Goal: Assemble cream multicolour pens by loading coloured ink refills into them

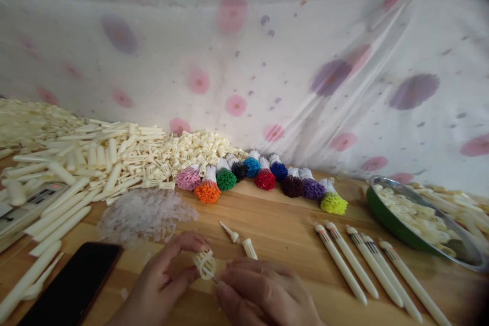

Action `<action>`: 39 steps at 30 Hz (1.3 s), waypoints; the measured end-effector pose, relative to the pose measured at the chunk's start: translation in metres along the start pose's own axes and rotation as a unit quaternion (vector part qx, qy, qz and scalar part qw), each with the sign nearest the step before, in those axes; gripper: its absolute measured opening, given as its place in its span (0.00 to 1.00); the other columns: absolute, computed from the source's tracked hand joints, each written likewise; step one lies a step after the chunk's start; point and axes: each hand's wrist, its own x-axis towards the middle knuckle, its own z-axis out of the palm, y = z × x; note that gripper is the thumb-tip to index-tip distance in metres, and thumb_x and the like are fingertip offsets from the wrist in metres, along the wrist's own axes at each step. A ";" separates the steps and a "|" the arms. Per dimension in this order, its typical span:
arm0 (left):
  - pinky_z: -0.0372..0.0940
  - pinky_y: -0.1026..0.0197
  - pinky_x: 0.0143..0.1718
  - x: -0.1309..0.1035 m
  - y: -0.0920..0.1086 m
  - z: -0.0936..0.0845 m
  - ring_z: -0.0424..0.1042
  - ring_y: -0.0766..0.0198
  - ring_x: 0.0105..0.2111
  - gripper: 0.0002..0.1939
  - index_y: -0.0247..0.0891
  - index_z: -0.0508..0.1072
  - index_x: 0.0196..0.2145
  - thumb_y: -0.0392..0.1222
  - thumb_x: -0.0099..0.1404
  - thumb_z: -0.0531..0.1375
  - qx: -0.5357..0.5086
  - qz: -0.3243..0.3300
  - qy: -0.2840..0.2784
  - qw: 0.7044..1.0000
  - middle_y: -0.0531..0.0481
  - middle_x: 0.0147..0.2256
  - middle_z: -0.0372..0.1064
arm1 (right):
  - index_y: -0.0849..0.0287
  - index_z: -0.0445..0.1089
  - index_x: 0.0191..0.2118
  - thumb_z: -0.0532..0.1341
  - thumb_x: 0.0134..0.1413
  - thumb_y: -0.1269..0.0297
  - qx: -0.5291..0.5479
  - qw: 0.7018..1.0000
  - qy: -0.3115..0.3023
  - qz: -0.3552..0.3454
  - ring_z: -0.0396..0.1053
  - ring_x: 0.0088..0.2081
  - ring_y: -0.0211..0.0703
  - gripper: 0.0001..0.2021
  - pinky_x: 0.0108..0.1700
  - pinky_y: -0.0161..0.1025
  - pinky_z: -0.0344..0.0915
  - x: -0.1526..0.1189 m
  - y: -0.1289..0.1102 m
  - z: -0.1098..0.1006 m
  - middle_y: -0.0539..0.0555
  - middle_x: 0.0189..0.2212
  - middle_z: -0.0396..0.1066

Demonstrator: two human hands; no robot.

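Note:
Between thumb and fingertips, my left hand (pixel 162 277) grips a cream slotted pen barrel piece (pixel 205 265), its open end turned toward the right. My right hand (pixel 267 293) is closed in a pinch close to that end; a small thin bit shows at its fingertips, too blurred to name. Just beyond my hands lie a small pointed cream pen tip (pixel 229 233) and another slotted piece (pixel 249 249). A heap of clear plastic bits (pixel 143 216) sits past my left hand. Several multicolour pens (pixel 340 263) lie side by side to the right.
Bundles of coloured refills, such as orange (pixel 207 191) and yellow (pixel 333 201), line the back. Cream pen parts (pixel 126 150) are piled at left, near a black phone (pixel 72 285) and a grey device (pixel 34 209). A green-sided bowl (pixel 397 232) of parts stands right. A flowered sheet (pixel 244 56) hangs behind.

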 end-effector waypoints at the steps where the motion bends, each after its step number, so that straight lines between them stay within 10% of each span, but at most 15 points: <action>1: 0.66 0.60 0.46 -0.001 -0.001 0.000 0.72 0.57 0.42 0.08 0.47 0.74 0.34 0.34 0.57 0.61 0.008 0.000 0.002 1.000 0.53 0.37 0.76 | 0.54 0.69 0.42 0.56 0.57 0.73 -0.021 0.999 -0.018 -0.036 0.76 0.27 0.40 0.10 0.29 0.32 0.73 0.001 0.002 -0.002 0.51 0.26 0.77; 6: 0.68 0.59 0.42 -0.005 0.000 0.001 0.74 0.54 0.41 0.09 0.50 0.76 0.35 0.38 0.55 0.63 0.053 -0.040 0.022 0.998 0.53 0.37 0.77 | 0.56 0.69 0.44 0.58 0.55 0.73 -0.011 0.994 -0.106 -0.037 0.74 0.28 0.38 0.11 0.29 0.31 0.71 0.003 0.016 -0.005 0.54 0.30 0.77; 23: 0.67 0.66 0.29 -0.003 0.011 0.005 0.73 0.56 0.36 0.03 0.45 0.73 0.30 0.40 0.55 0.62 0.061 -0.099 0.045 0.992 0.52 0.31 0.74 | 0.57 0.71 0.26 0.61 0.53 0.64 0.177 0.943 -0.037 0.279 0.63 0.26 0.39 0.07 0.28 0.34 0.61 -0.009 0.026 0.022 0.50 0.23 0.66; 33: 0.68 0.66 0.27 -0.008 0.012 0.010 0.73 0.58 0.33 0.02 0.44 0.71 0.31 0.42 0.57 0.60 0.058 -0.097 0.034 0.993 0.51 0.32 0.73 | 0.57 0.72 0.22 0.65 0.46 0.53 0.275 0.861 -0.045 0.426 0.59 0.28 0.38 0.13 0.30 0.33 0.60 -0.010 0.030 0.025 0.49 0.24 0.59; 39: 0.67 0.64 0.32 -0.008 0.009 0.010 0.73 0.58 0.35 0.03 0.43 0.71 0.31 0.44 0.58 0.60 0.048 -0.106 0.028 0.993 0.52 0.31 0.73 | 0.57 0.73 0.25 0.62 0.52 0.57 0.223 0.907 -0.034 0.355 0.60 0.27 0.37 0.11 0.30 0.32 0.59 -0.015 0.029 0.027 0.49 0.23 0.61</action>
